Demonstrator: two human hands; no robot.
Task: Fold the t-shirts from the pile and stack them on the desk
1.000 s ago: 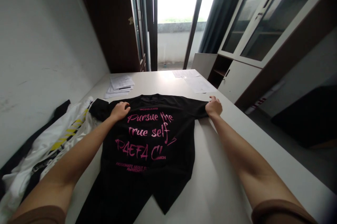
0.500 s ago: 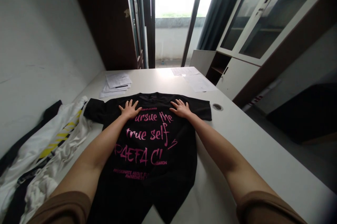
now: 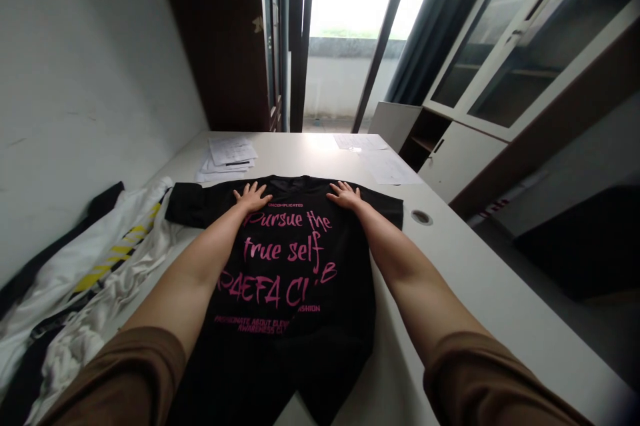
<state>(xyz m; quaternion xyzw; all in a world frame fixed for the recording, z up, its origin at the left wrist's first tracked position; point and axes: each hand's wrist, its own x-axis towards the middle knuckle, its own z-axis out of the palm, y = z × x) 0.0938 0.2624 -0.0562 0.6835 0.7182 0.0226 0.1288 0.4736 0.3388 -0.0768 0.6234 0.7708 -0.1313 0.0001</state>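
- White, smooth tabletop point(image 3: 465, 266) in a room with pale walls; on it, front up, lies our black short-sleeved T-shirt point(image 3: 345, 319) with pink lettering, collar at the far side.
- Print: we read "UNCOMPLICATED" and "Pursue the true self"; lines lower down are partly broken up by creases. Near us the hem parts in a notch where white tabletop shows.
- Left hand point(image 3: 253, 198): fingers apart, palm down on the shirt just left of the collar, no cloth pinched that we can see.
- Right hand point(image 3: 345, 196): fingers apart, laid on the fabric right of the collar, likewise palm down. We note brown sleeves on both our arms.
- Beside the shirt's left edge we record a heap of white, black and yellow-marked garments point(image 3: 113, 266), crumpled, along the wall.
- Right of the right shirt sleeve: round grey-rimmed cable hole point(image 3: 422, 217).
- Far left of tabletop: stack of printed white papers point(image 3: 231, 151), a thin dark object on it. Far right: flat loose white sheets point(image 3: 391, 167).
- Beyond, we see a dark brown wooden cabinet point(image 3: 220, 53), a bright glass door point(image 3: 350, 6), a dark blue-grey curtain point(image 3: 433, 26) and a white glass-fronted cabinet point(image 3: 464, 153), one lower door open.
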